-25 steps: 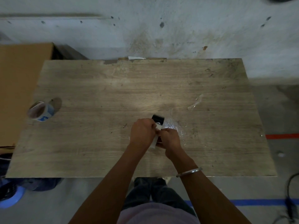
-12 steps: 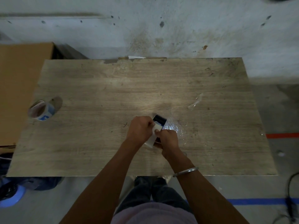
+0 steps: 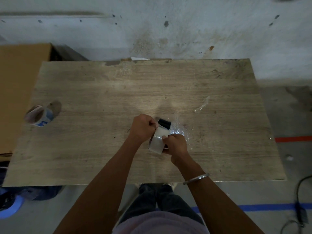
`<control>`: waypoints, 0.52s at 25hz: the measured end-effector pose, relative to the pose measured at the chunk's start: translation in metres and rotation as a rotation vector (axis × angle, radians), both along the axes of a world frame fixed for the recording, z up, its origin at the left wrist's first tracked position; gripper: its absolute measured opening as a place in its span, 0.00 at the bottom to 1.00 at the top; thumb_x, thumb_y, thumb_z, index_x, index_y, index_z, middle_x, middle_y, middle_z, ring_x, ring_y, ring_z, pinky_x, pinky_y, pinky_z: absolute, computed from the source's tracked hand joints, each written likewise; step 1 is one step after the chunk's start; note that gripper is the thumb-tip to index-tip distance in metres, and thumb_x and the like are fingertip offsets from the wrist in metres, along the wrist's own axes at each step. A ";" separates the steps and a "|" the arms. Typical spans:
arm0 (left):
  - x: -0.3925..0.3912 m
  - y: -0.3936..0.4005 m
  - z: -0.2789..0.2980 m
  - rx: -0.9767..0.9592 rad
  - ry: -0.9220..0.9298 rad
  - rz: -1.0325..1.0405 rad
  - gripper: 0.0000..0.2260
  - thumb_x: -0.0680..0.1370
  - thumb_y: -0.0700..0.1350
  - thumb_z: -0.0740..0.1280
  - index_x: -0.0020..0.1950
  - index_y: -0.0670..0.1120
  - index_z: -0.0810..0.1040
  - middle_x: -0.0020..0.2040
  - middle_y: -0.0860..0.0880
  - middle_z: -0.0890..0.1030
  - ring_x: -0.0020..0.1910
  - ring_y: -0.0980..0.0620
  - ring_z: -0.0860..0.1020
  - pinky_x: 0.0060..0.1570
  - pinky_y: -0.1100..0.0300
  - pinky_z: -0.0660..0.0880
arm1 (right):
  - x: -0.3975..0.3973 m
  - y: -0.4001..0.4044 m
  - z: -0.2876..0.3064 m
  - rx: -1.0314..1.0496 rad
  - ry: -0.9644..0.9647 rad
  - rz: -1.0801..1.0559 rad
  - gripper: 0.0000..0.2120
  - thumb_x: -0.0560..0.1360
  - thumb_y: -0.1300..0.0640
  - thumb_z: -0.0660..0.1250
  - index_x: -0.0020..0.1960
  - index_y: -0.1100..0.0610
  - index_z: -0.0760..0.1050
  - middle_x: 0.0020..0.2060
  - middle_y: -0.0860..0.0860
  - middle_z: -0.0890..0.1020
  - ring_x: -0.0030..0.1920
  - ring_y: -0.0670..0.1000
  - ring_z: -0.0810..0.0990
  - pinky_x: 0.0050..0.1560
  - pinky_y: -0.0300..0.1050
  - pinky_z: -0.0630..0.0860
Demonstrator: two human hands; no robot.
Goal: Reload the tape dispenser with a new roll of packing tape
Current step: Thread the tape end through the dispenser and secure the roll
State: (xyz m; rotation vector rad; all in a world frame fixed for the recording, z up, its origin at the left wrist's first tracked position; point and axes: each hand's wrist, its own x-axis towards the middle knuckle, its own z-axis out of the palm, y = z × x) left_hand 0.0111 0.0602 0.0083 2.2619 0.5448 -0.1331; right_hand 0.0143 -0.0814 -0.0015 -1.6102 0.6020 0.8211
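Note:
Over the middle of the wooden table point(image 3: 101, 92), both my hands hold the tape dispenser point(image 3: 164, 124), a black part of which shows between them. A clear roll of packing tape point(image 3: 157, 140) sits at the dispenser, its broad face turned toward me. My left hand point(image 3: 143, 128) is closed in a fist at the roll's upper left edge, pinching something small there. My right hand point(image 3: 175, 145) grips the roll's right side and hides the dispenser's handle. A spent tape core point(image 3: 39, 115) with a blue and white label lies at the table's left edge.
Crumpled clear wrap point(image 3: 179, 132) lies under and right of my hands, and a loose clear strip point(image 3: 201, 105) lies farther right. A cardboard box point(image 3: 18, 85) stands left of the table. A concrete wall runs behind. Cables lie on the floor at lower right.
The roll has turned so more of its clear face shows toward me. My hands have drawn slightly apart, the left up and left, the right lower.

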 end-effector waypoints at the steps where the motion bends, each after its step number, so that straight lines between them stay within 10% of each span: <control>1: 0.000 0.000 0.000 -0.080 0.018 0.046 0.02 0.73 0.38 0.73 0.42 0.40 0.85 0.37 0.45 0.85 0.36 0.51 0.83 0.41 0.58 0.81 | 0.000 0.000 0.000 0.001 -0.006 0.007 0.08 0.76 0.65 0.67 0.52 0.70 0.76 0.49 0.63 0.82 0.45 0.59 0.83 0.43 0.56 0.83; 6: -0.001 0.004 0.007 -0.449 0.138 0.285 0.01 0.73 0.34 0.72 0.43 0.36 0.83 0.39 0.38 0.84 0.39 0.42 0.85 0.39 0.54 0.83 | 0.003 -0.007 0.004 0.021 -0.018 0.102 0.03 0.76 0.65 0.67 0.47 0.66 0.75 0.50 0.63 0.82 0.48 0.60 0.83 0.46 0.57 0.83; 13: -0.009 0.000 0.009 -0.219 0.088 0.132 0.03 0.74 0.43 0.74 0.43 0.43 0.86 0.35 0.48 0.85 0.34 0.52 0.84 0.39 0.58 0.82 | 0.019 -0.008 0.008 -0.064 -0.098 0.179 0.08 0.76 0.53 0.70 0.45 0.57 0.79 0.48 0.58 0.84 0.46 0.55 0.83 0.51 0.54 0.80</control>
